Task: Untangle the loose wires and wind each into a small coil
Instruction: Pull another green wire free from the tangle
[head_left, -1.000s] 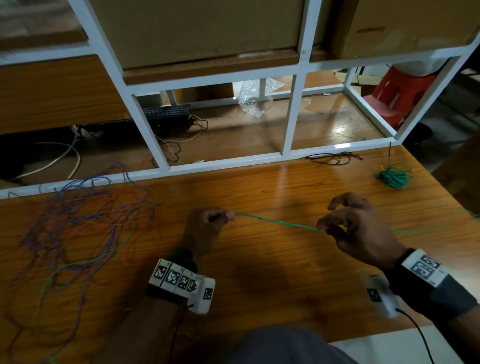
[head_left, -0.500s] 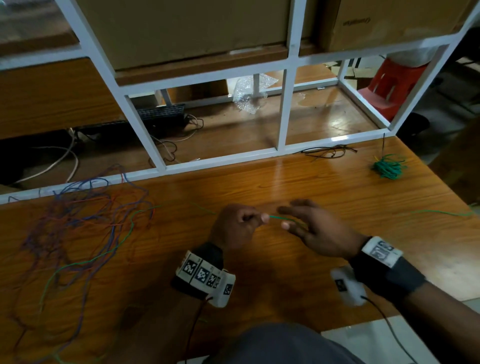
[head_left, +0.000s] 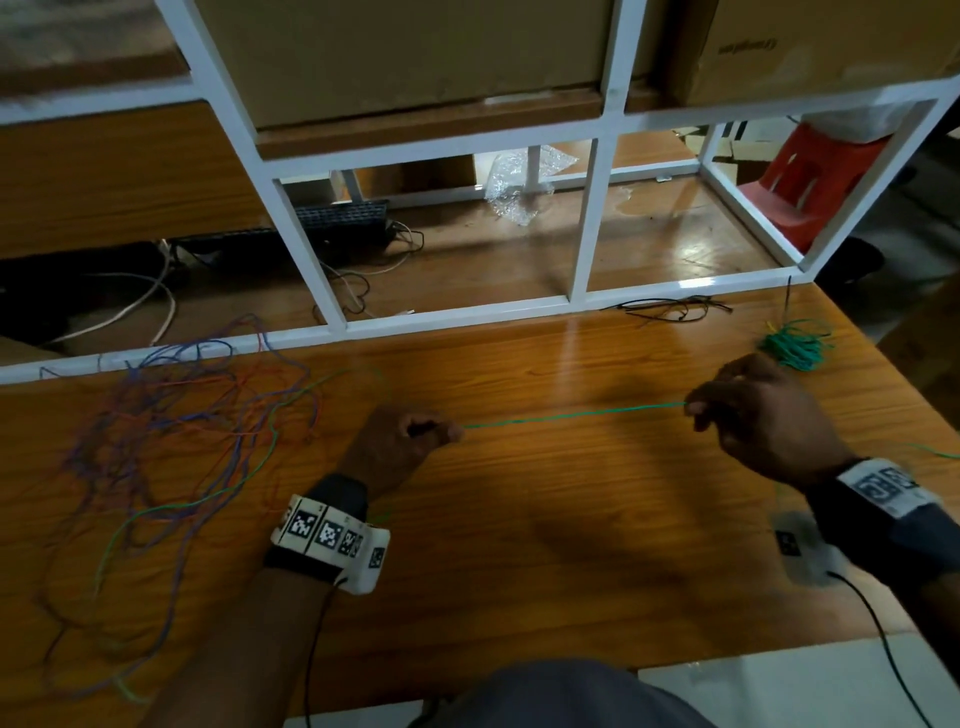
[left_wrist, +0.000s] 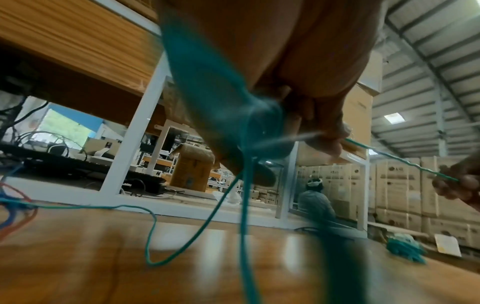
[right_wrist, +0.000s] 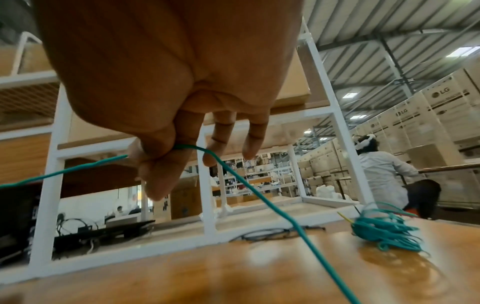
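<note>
Wooden table (head_left: 519, 519): left hand (head_left: 400, 441) and right hand (head_left: 769, 421) each pinch green wire (head_left: 571, 414), stretched taut, probably straightening it for coiling.

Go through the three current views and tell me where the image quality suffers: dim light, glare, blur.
Head view: dim overall, with a bright glare streak on the table; the green wire between the hands stays readable. Left wrist view: green wire near the lens smears into broad blurred bands beside the left hand. Right wrist view: right hand sharp enough; the table in the foreground is blurred, with glare patches.
</note>
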